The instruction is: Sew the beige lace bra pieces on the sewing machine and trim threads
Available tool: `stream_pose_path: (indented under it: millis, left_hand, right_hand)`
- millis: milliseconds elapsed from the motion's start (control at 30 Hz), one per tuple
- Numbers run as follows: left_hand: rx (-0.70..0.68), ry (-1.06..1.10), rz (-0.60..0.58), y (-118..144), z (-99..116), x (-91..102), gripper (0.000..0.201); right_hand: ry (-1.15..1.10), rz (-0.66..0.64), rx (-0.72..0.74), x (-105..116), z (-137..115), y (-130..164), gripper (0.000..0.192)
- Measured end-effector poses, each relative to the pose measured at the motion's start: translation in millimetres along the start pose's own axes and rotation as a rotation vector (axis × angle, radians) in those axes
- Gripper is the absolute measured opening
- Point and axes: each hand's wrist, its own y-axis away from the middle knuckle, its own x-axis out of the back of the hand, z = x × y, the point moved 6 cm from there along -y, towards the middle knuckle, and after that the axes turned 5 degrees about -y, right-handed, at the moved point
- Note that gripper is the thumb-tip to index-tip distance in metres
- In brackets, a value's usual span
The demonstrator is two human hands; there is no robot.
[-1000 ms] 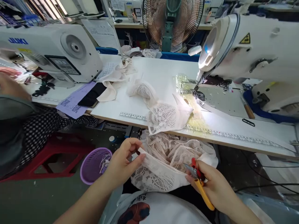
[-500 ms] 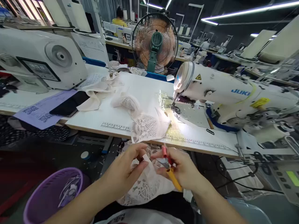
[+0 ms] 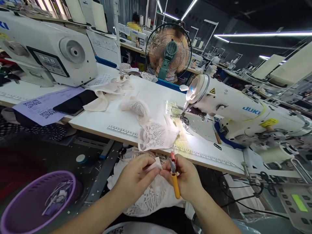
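My left hand pinches the edge of a pale lace garment that lies over my lap. Close against it, my right hand is closed around small thread snips with an orange handle and a red-covered part. The thumb and forefinger of that hand also meet the fabric edge beside my left fingertips. Just beyond both hands, a lace bra cup piece rests at the table's front edge, joined to more pale fabric behind it.
A white sewing machine with a lit needle area stands at the right, another at the left. A phone lies on a printed sheet. A purple basket stands low left. A fan stands behind the table.
My hands have come closer together at the fabric edge. The snips have turned more upright in my right hand. The camera view has shifted and tilted slightly.
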Motion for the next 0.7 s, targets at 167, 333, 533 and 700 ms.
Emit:
stream_pose_path:
  millis: [167, 333, 533, 700]
  left_hand:
    - [-0.006, 0.051, -0.006, -2, 2, -7.8, 0.027]
    - [-0.013, 0.196, -0.038, -5, 2, -10.2, 0.025]
    - [0.055, 0.361, -0.128, -10, 1, -19.0, 0.027]
    - [0.097, 0.353, -0.144, -14, 2, -22.5, 0.027]
  right_hand:
    - [0.063, 0.02, -0.022, 3, 3, 0, 0.035]
    - [-0.08, -0.081, -0.12, 3, 16, -1, 0.036]
    - [-0.235, -0.168, -0.11, 9, 12, -11, 0.034]
    - [-0.285, -0.197, -0.107, 10, 13, -17, 0.032]
